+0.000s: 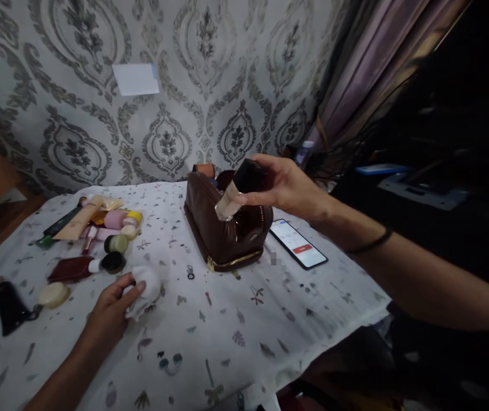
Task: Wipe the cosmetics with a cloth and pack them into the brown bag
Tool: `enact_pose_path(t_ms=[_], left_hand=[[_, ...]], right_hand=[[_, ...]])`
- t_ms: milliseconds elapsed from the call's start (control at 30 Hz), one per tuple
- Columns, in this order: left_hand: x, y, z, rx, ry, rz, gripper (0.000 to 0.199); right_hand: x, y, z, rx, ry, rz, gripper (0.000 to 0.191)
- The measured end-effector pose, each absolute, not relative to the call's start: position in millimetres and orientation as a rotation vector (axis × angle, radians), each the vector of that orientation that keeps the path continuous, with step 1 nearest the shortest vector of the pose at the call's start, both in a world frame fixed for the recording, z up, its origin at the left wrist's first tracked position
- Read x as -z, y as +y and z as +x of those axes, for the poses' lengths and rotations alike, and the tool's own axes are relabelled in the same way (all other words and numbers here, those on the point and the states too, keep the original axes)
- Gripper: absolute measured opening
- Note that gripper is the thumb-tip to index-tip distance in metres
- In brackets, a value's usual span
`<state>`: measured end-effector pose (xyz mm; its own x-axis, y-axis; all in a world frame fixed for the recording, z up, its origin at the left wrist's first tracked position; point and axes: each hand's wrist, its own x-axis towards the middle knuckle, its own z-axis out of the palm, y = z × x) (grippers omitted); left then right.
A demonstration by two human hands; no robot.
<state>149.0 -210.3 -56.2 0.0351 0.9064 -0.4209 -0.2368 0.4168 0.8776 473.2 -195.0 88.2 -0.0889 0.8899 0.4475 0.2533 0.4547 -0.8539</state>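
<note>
Between the thumb and fingers of my right hand [281,182] is a foundation bottle [228,201] with a black cap and beige contents, tilted over the brown makeup bag [203,220]. The bag stands unzipped, with gold zips; most of its inside is hidden. Low over the cloth, my left hand [113,302] grips a crumpled white tissue [148,288]. Nearest to that hand are a dark-lidded jar [113,262], a dark red bottle [71,268] with a white neck, and a round cream-coloured container [53,294].
A lit phone [299,244] lies right of the bag. Several cosmetics, including a beige tube [77,222] and a pink container [114,219], are grouped at the left. A black tube [8,305] lies nearer the left edge. The patterned tablecloth [235,354] hangs over the front edge.
</note>
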Motion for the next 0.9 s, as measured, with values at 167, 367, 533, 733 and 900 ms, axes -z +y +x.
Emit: enact_pose_path(t_ms=[167, 367, 533, 733, 900], left_hand=[[58.2, -208.2, 143.2, -0.882, 1.416, 0.808, 0.062], [72.6, -200.8, 133.4, -0.795, 1.623, 0.837, 0.078], [82.9, -194.6, 124.1, -0.665, 1.628, 0.863, 0.093], [105.8, -188.9, 113.6, -0.716, 1.661, 0.803, 0.090], [118.8, -198.4, 117.5, -0.828, 1.671, 1.028, 0.080]], right_hand=[[-101.3, -185.3, 507.7, -0.815, -1.731, -1.149, 0.045], [-93.0, -176.1, 528.4, -0.590, -2.139, -1.391, 0.038], [-75.7, -163.9, 533.5, -0.135, -2.502, -1.582, 0.031], [-54.3, -155.2, 541.7, 0.176, -2.517, -1.586, 0.041], [-49.4, -155.7, 537.0, 0.244, -2.571, -1.716, 0.042]])
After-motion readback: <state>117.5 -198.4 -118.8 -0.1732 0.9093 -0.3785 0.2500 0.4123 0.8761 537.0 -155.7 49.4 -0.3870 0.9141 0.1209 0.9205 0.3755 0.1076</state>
